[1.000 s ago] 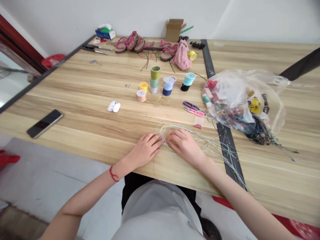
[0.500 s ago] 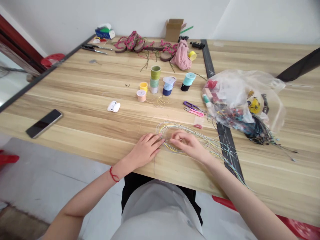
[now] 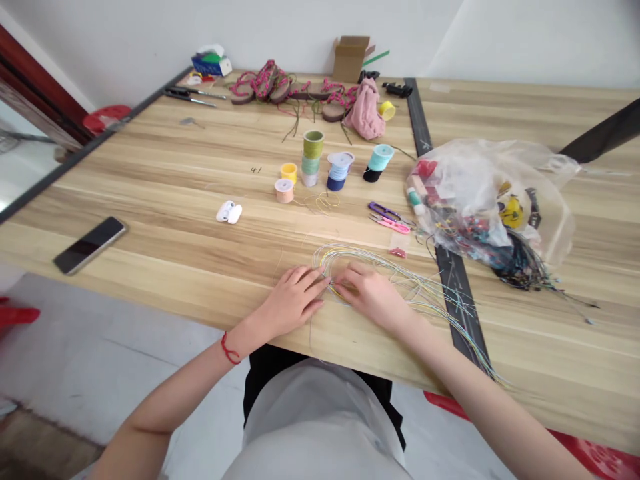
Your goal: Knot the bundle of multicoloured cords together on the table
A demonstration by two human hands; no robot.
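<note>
A bundle of thin cords (image 3: pixel 373 253) in yellow, white and pale blue lies looped on the table, its tails running right and over the front edge. My left hand (image 3: pixel 295 297) lies flat at the bundle's left end, fingers stretched out, the fingertips pressing on the cords. Close beside those fingertips, my right hand (image 3: pixel 367 290) is closed in a pinch on the cord strands. The exact strands between its fingers are too fine to make out. A single loose strand hangs down toward the table edge below my left fingers.
Thread spools (image 3: pixel 310 160) stand beyond my hands. Purple snips (image 3: pixel 384 212) and pink snips (image 3: pixel 393 224) lie near a small bag of red beads (image 3: pixel 398 249). A stuffed plastic bag (image 3: pixel 480 200) is at right. Farther left are an earbud case (image 3: pixel 229 212) and a phone (image 3: pixel 90 245).
My right hand has turned palm-down and moved slightly left, its fingers closing in toward my left fingertips. My left hand stays almost in place.
</note>
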